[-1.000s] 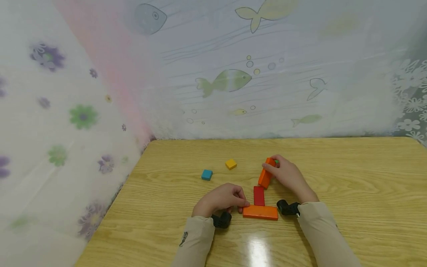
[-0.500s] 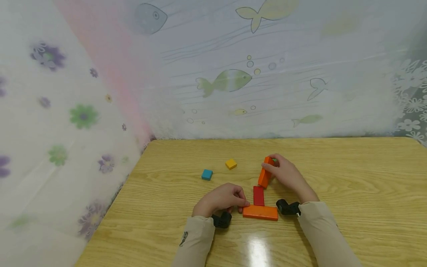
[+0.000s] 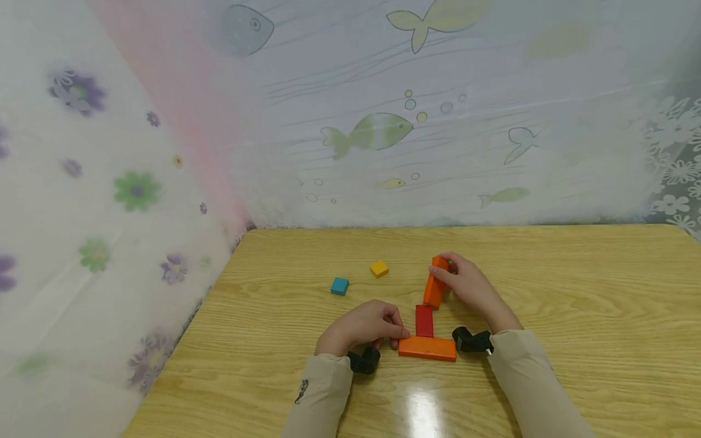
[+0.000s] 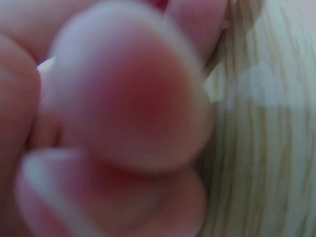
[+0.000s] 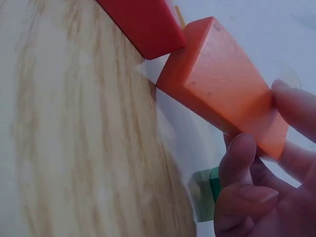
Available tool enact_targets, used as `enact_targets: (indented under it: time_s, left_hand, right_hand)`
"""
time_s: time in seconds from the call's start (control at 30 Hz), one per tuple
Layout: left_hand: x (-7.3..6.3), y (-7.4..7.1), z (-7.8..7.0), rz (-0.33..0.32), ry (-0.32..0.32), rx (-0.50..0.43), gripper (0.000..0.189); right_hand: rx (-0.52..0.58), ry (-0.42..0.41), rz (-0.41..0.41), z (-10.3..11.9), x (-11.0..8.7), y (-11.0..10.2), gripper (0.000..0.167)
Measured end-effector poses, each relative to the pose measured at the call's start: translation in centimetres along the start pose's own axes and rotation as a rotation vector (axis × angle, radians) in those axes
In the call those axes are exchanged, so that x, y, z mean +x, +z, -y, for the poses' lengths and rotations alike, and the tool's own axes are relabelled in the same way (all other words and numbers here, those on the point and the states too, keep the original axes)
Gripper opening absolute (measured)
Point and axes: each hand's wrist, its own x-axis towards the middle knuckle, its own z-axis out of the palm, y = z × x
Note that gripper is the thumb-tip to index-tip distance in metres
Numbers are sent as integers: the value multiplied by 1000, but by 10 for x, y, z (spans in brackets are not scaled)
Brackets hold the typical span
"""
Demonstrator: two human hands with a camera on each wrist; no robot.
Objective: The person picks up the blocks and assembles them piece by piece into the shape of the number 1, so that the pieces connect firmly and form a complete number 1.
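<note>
My right hand [image 3: 468, 283] pinches a long orange block [image 5: 232, 84] between thumb and fingers near its upper end. This block is tilted, and its lower end meets the far end of a red block [image 3: 424, 320]. The red block runs toward a second orange block [image 3: 427, 348], which lies crosswise nearest to me. At that block's left end, my left hand [image 3: 369, 322] has its fingers bent, fingertips right at the corner. Only blurred fingertips [image 4: 133, 94] and wood grain show in the left wrist view; I cannot tell whether they grip the block.
A green block [image 5: 215, 182] shows behind the right fingers. Farther back on the wooden table [image 3: 591, 292] lie a yellow block [image 3: 379, 269] and a blue block [image 3: 339, 286]. A patterned sheet [image 3: 438, 182] hangs behind the table's far edge.
The right hand has shifted the upper end of its orange block slightly to the left. The green spot behind it is now hidden in the head view. The left hand has stayed put.
</note>
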Motion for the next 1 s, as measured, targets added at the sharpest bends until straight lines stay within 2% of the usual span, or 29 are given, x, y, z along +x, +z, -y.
enact_targets:
  time_s: [0.23, 0.6, 1.0]
  left_hand:
    - [0, 0, 1, 2, 1, -7, 15]
    - [-1, -2, 0, 14, 4, -5, 15]
    - [1, -2, 1, 19, 8, -5, 16]
  right_hand:
    - [9, -28, 10, 1, -2, -1, 51]
    - [119, -57, 43, -1, -1, -2, 46]
    - [129, -29, 74, -1, 0, 1, 46]
